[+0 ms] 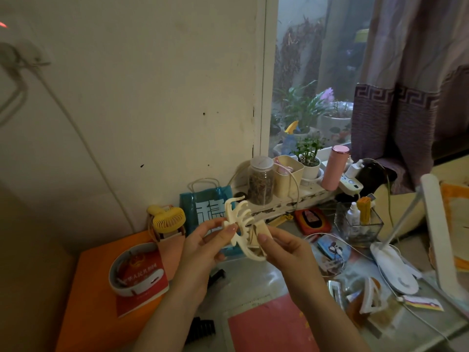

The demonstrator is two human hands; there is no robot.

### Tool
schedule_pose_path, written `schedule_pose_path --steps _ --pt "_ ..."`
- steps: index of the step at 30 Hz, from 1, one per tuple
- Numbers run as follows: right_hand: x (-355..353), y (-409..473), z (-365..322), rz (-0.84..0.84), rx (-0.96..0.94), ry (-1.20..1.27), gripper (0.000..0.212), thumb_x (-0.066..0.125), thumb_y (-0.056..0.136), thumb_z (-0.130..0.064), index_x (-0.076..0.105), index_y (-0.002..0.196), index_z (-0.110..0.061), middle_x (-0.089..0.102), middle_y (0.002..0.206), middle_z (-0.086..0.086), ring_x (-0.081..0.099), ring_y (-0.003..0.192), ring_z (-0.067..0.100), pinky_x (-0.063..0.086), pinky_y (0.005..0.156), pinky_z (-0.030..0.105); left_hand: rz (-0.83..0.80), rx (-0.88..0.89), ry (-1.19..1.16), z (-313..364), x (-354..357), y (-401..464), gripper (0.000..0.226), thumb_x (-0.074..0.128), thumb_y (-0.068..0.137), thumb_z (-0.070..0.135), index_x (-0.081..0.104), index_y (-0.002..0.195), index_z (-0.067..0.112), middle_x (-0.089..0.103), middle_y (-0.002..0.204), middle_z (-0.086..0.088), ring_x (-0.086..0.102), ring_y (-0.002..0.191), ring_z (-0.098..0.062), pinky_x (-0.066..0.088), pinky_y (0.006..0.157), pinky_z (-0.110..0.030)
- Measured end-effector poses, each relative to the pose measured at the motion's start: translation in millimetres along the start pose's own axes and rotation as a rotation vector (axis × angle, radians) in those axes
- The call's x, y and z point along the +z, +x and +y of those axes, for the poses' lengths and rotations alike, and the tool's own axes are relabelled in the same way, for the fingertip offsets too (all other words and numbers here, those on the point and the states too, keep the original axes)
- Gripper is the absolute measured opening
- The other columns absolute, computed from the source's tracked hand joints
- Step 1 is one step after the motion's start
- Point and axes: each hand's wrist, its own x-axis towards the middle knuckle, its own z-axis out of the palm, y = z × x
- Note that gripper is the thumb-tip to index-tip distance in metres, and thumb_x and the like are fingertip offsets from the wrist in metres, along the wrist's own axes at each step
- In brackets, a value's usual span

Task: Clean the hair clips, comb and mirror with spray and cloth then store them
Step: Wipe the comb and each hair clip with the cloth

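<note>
Head view: 2 hands raised above cluttered desk [253, 280]. Left hand [203, 246] pinches cream claw clip [242, 224] at its hinge end, thumb on top. Right hand [285, 252] grips clip's lower prongs, fingers curled. Clip held in air, prongs spread. 2nd clip [371, 295] lies on desk at right, beside lamp base [396, 270].

— Access at the frame's bottom centre?
— Bare glass desktop [253, 280] there. Right side obstructed: lamp base [396, 270], white cable [418, 318], glass holder [359, 224]. Left: ring [134, 273] on red booklet [144, 298].
</note>
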Motion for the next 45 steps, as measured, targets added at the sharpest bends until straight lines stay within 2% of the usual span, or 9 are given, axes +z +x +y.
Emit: schedule_pose_path --steps 3,7,10,14,19,26,30,37,45 --pt "-5 2 -4 -0.036 0.006 -0.023 0.029 0.06 0.083 -0.012 0.069 0.109 -0.003 0.075 0.091 0.009 0.071 0.083 0.015 0.054 0.072 0.02 -0.104 -0.042 0.081 11 -4 5 0.053 0.075 0.055 0.035 0.064 0.107 0.028 0.075 0.09 0.001 0.07 0.084 -0.012 0.049 0.07 -0.029" --pt "-10 3 -8 -0.109 0.023 -0.051 0.022 0.059 0.086 -0.007 0.071 0.104 -0.007 0.075 0.087 0.006 0.07 0.078 0.012 0.053 0.068 0.019 -0.184 -0.025 0.228 29 -9 19 0.069 0.078 0.05 0.041 0.059 0.116 0.032 0.075 0.096 -0.003 0.071 0.092 -0.02 0.055 0.085 -0.042" --pt "-11 3 -9 -0.136 0.027 -0.063 0.025 0.059 0.085 -0.009 0.07 0.106 -0.006 0.075 0.092 0.01 0.071 0.082 0.016 0.055 0.073 0.023 -0.257 0.017 0.368 41 -8 25 0.055 0.078 0.057 0.034 0.063 0.11 0.029 0.075 0.093 -0.005 0.071 0.088 -0.023 0.056 0.085 -0.044" --pt "-12 2 -8 -0.147 0.044 -0.049 0.032 0.06 0.082 -0.019 0.071 0.106 -0.002 0.074 0.093 0.013 0.07 0.082 0.018 0.055 0.076 0.025 -0.3 0.028 0.487 45 -8 31 0.033 0.081 0.064 0.022 0.068 0.094 0.021 0.074 0.08 -0.001 0.07 0.074 -0.015 0.056 0.066 -0.028" --pt "-19 2 -10 0.015 0.021 0.011 0.026 0.059 0.079 -0.027 0.075 0.093 -0.011 0.074 0.088 0.013 0.069 0.081 0.021 0.056 0.074 0.026 -0.239 -0.051 0.35 42 -10 30 0.037 0.081 0.061 0.013 0.066 0.095 0.007 0.073 0.084 -0.008 0.072 0.077 -0.022 0.059 0.07 -0.032" --pt "-32 3 -13 0.156 0.028 -0.003 0.029 0.059 0.081 -0.031 0.073 0.101 -0.015 0.074 0.096 0.008 0.068 0.095 0.024 0.052 0.088 0.039 -0.056 -0.091 0.119 31 -13 28 0.025 0.077 0.067 0.013 0.063 0.088 0.009 0.071 0.084 -0.006 0.07 0.075 -0.017 0.056 0.061 -0.026" --pt "-22 4 -10 0.152 0.04 -0.025 0.031 0.059 0.077 -0.033 0.072 0.1 -0.017 0.075 0.089 0.0 0.069 0.083 0.012 0.052 0.083 0.033 -0.016 -0.094 0.059 25 -8 24 0.044 0.079 0.049 0.023 0.063 0.088 0.01 0.069 0.091 -0.008 0.068 0.086 -0.022 0.056 0.067 -0.03" --pt "-8 5 -3 0.166 0.032 0.02 0.036 0.058 0.078 -0.032 0.071 0.105 -0.013 0.074 0.09 0.007 0.067 0.087 0.021 0.053 0.078 0.03 -0.052 -0.098 0.033 11 -1 16 0.045 0.081 0.046 0.024 0.066 0.086 0.011 0.072 0.084 -0.003 0.071 0.077 -0.017 0.056 0.061 -0.027" --pt "-7 8 -3 0.177 -0.001 0.047 0.02 0.062 0.085 -0.011 0.071 0.102 -0.006 0.073 0.09 0.015 0.068 0.087 0.031 0.057 0.082 0.038 -0.153 -0.133 0.107 9 3 7 0.034 0.079 0.06 0.014 0.074 0.093 0.021 0.076 0.089 -0.002 0.072 0.087 -0.02 0.058 0.08 -0.032"
